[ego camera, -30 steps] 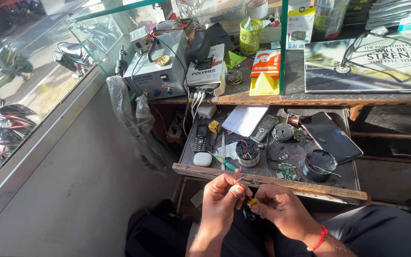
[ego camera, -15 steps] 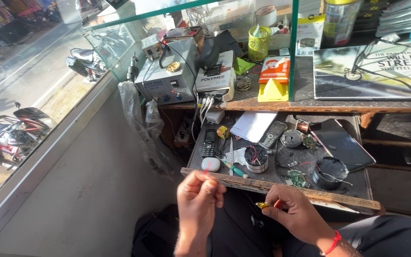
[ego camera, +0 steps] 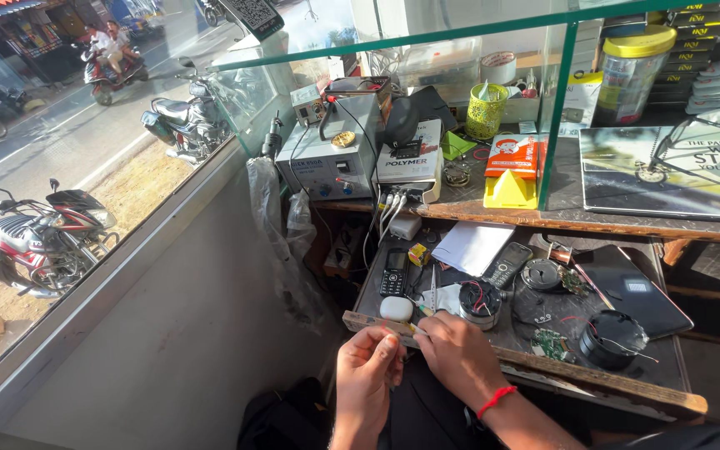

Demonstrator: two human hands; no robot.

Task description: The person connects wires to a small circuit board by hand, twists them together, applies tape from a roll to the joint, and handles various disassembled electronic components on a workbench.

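Note:
My left hand [ego camera: 367,377] is low in the middle, its fingers pinched on a small part that I cannot make out. Touching it on the right, my right hand [ego camera: 458,358], with a red wrist band, grips a thin pale tool [ego camera: 414,330] whose tip points left. Both hands sit at the front edge of a wooden pull-out tray [ego camera: 593,379]. Just beyond them on the tray lie a small white case [ego camera: 396,309], a black keypad phone [ego camera: 394,272] and a round black speaker part [ego camera: 480,303] with red wires.
The tray also carries a green circuit board [ego camera: 550,342], a second black round part [ego camera: 612,339], a dark tablet [ego camera: 632,289] and white paper [ego camera: 473,246]. A grey soldering station [ego camera: 331,158] stands on the desk above. At left, a glass wall shows parked motorcycles [ego camera: 43,237].
Both hands have risen from my lap to the tray's front edge and come together again. The view has tilted up and closer to the tray.

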